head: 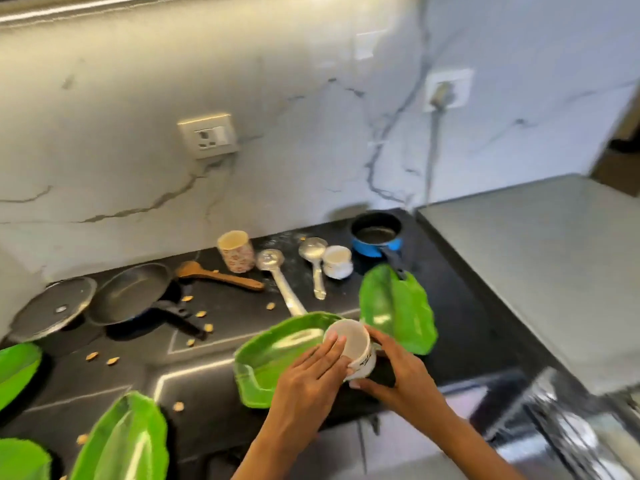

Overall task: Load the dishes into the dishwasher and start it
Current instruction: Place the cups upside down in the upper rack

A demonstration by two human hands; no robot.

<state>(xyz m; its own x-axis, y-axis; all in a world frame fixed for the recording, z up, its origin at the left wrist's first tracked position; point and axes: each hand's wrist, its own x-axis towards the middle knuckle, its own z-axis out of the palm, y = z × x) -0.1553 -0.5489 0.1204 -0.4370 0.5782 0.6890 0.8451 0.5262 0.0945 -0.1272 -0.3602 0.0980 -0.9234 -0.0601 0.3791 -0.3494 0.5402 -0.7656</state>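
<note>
Early in the task, judging by the counter: nearly everything is still out. Both hands on one white ceramic mug with dark lettering [353,348], lifted and tilted above the front edge of the black stone counter [460,306]. Left hand [311,372] lies against the mug's left side, fingers mostly straight, tips at the rim. Right hand [398,368] wraps the mug from the right, fingers curled around its lower body.

Just behind the mug sits a green leaf-shaped tray [270,362], a second green leaf-shaped plate [398,306] to its right. More green plates at the left edge [121,441].

Still unloaded further back: black frying pan [135,292], dark glass lid [55,306], wooden spatula [218,275], two steel ladles [280,282], floral cup [235,251], small white cup [337,261], blue saucepan [377,237]. Crumbs scattered over the counter.

Dishwasher rack [571,427] blurred at lower right, apparently open; contents cannot be told. Start step looks far off
</note>
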